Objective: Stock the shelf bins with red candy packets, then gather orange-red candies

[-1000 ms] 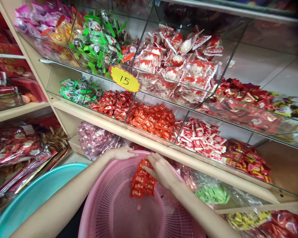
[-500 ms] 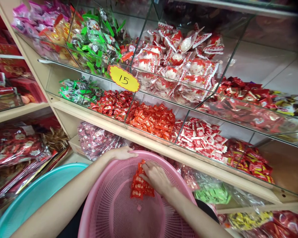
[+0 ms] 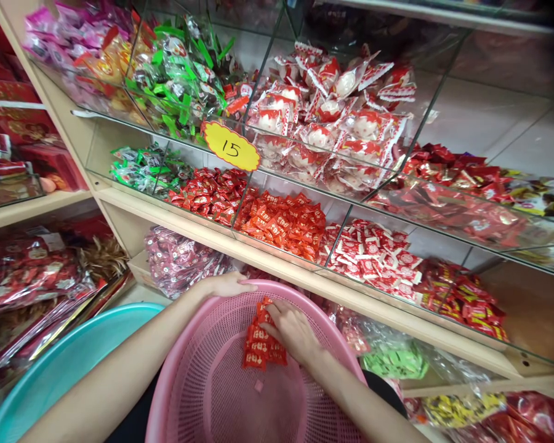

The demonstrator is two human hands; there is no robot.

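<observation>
A pink plastic basket (image 3: 184, 326) with perforated walls is tilted in front of me. My left hand (image 3: 228, 284) is closed on its far left rim. Inside the basket, my right hand (image 3: 292, 329) is bent over a small cluster of red candy packets (image 3: 257, 344) with pale lettering, its fingertips on their upper part. The palm side of that hand is hidden. Similar red packets (image 3: 281, 221) fill a clear shelf compartment just beyond the basket.
A turquoise basin (image 3: 32, 375) stands at left. Clear-fronted compartments of wrapped sweets rise ahead, with a yellow price tag (image 3: 231, 146) reading 15. The wooden shelf edge (image 3: 175, 221) runs close behind the basket. Bagged sweets (image 3: 394, 357) lie below it at right.
</observation>
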